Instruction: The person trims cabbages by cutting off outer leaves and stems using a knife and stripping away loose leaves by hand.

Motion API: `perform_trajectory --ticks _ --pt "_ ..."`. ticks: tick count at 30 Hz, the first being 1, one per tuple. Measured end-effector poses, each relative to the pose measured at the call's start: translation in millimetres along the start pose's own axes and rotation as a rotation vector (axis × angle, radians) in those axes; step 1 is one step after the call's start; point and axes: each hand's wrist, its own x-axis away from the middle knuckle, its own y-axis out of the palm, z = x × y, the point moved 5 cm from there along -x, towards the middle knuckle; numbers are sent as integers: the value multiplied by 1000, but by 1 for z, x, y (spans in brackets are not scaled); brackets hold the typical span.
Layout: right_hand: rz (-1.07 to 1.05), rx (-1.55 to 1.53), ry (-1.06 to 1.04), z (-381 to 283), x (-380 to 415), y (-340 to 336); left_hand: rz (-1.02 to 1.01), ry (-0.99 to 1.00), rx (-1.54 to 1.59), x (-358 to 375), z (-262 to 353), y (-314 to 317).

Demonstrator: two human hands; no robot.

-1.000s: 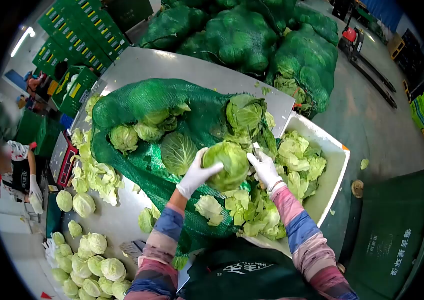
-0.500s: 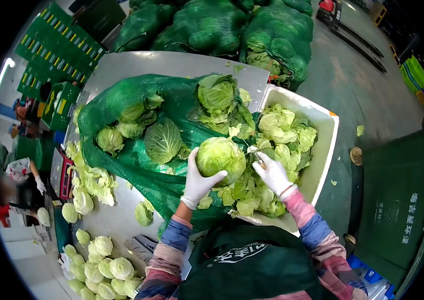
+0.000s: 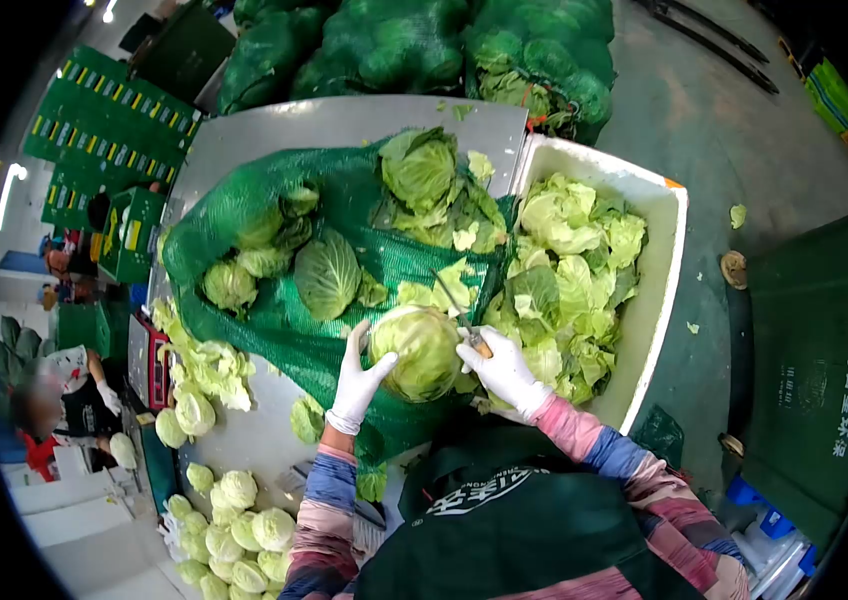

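Note:
In the head view, my gloved left hand [image 3: 354,385] is wrapped round the left side of a pale green cabbage [image 3: 414,358]. My gloved right hand [image 3: 506,372] grips a knife [image 3: 483,346] by its wooden handle, and the thin blade points up and away. The fingertips of that hand meet the cabbage's right side. Below the cabbage is a green mesh sack [image 3: 344,172], opened over the table. A leafy cabbage [image 3: 418,175] sits on the sack's far side, a darker one [image 3: 328,275] nearer the middle. Loose leaves lie just beyond the held cabbage.
At right, a white foam box [image 3: 666,300] contains many torn leaves. Peeled cabbages [image 3: 234,540] are piled at the near left. Full mesh sacks [image 3: 384,50] stand behind the metal table [image 3: 244,125]. A green bin [image 3: 809,370] is far right; a co-worker [image 3: 74,400] is at left.
Both hands and the cabbage have come lower and slightly left in view. The cabbage is turned, showing a paler side. My right hand has moved against it, and the knife blade now shows clearly.

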Motion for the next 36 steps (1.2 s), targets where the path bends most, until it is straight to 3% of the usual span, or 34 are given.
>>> perform_trajectory --ticks 1,3,5,6,7,9,10,16,28,31,36 --pt "-63 -45 142 8 11 2 9 -20 1 8 -4 2" --pt "-56 16 -23 21 17 11 48 44 -21 24 -5 10" --pt "30 341 -390 12 17 9 75 -14 107 28 -10 12" --pt "71 427 -451 8 18 9 89 24 28 27 -11 13" --pt "63 425 -447 5 20 6 102 62 -48 27 -10 14" --pt "-38 752 -354 -6 21 4 116 40 -54 21 -9 16" --pt "-4 839 -432 -7 21 4 122 23 -61 18 -14 16" --pt "-121 1055 -462 -10 14 -4 166 0 -165 8 -3 21" --pt "-271 1114 -320 -21 11 -2 207 36 -231 3 5 19" --pt "-239 1159 -304 -20 15 2 197 10 -136 2 -5 18" --pt "-231 1152 -314 -6 -3 6 192 54 -237 0 -1 18"
